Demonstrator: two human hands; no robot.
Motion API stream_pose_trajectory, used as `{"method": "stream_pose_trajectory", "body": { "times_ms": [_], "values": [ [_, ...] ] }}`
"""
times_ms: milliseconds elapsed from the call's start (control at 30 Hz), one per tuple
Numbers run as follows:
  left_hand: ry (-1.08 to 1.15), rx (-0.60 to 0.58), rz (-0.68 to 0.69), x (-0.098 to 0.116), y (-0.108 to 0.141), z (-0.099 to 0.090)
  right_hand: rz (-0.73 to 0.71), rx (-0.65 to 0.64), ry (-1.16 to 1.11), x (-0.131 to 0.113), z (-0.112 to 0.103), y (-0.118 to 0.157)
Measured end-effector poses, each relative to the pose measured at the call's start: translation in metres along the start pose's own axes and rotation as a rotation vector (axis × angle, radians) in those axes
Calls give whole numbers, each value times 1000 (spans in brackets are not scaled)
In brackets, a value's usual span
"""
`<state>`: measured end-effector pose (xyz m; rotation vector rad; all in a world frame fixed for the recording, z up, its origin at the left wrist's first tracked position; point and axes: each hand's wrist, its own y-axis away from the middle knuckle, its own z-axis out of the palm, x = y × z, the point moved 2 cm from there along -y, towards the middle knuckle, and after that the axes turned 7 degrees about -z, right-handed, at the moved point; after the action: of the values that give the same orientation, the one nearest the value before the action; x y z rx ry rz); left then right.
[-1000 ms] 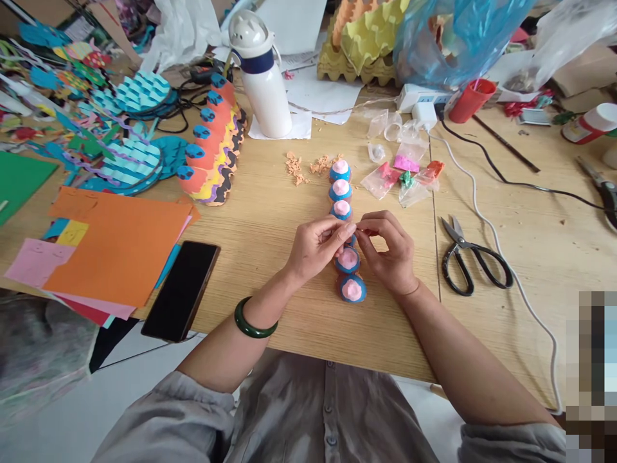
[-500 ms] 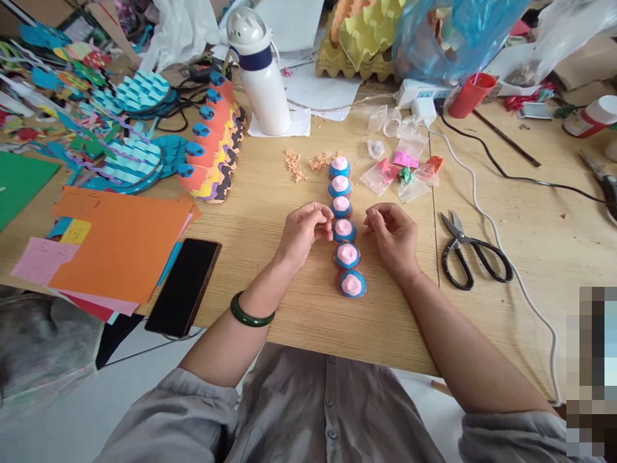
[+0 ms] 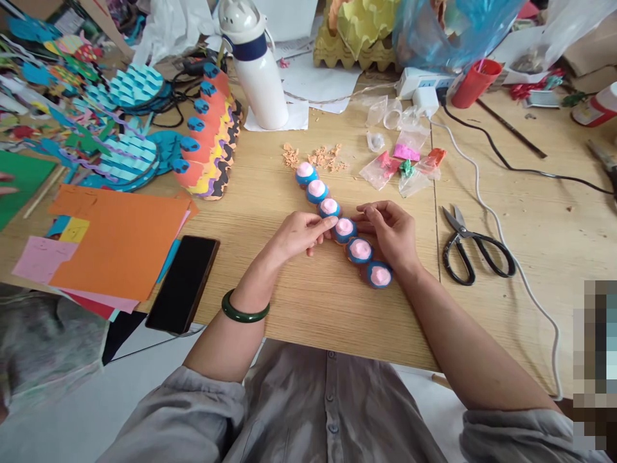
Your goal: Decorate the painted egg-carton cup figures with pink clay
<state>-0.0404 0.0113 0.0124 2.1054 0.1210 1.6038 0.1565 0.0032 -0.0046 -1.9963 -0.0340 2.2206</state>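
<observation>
1. Our left grip (image 3: 299, 235) is released, its fingers stretched out and holding nothing, with the index fingertip just beside the row at 9 o'clock. A green bangle (image 3: 245, 312) circles the wrist.
2. Our right grip (image 3: 388, 231) is also released, lightly curved at 3 o'clock, with its fingers over the row's edge and nothing visibly held.
3. Between them, six round blue pieces (image 3: 344, 229) with pink tops lie on the tabletop (image 3: 308, 308) in a curved line from 10 to 4 o'clock.
4. Near the row, wood shavings (image 3: 325, 157) lie at 11 o'clock and small plastic bags (image 3: 398, 161) at 2 o'clock.
5. Further out, we see black-handled scissors (image 3: 475, 247) at 3 o'clock, a phone (image 3: 183, 284) at 8, orange paper (image 3: 116, 241) at 9 and a white bottle (image 3: 255, 77) at 11.
</observation>
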Motion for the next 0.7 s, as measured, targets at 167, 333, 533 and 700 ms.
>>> {"method": "stream_pose_trajectory", "body": {
  "times_ms": [167, 333, 533, 700],
  "values": [
    [137, -30, 2, 1, 0, 9, 26, 37, -52, -4, -4, 0],
    [329, -172, -60, 13, 8, 21, -124, 72, -5, -11, -2, 2],
    [437, -231, -102, 15, 11, 25, -352, 0, 70, -25, 7, 12],
    [377, -299, -159, 8, 11, 28, -415, -115, 133, -25, 12, 17]
  ]
}}
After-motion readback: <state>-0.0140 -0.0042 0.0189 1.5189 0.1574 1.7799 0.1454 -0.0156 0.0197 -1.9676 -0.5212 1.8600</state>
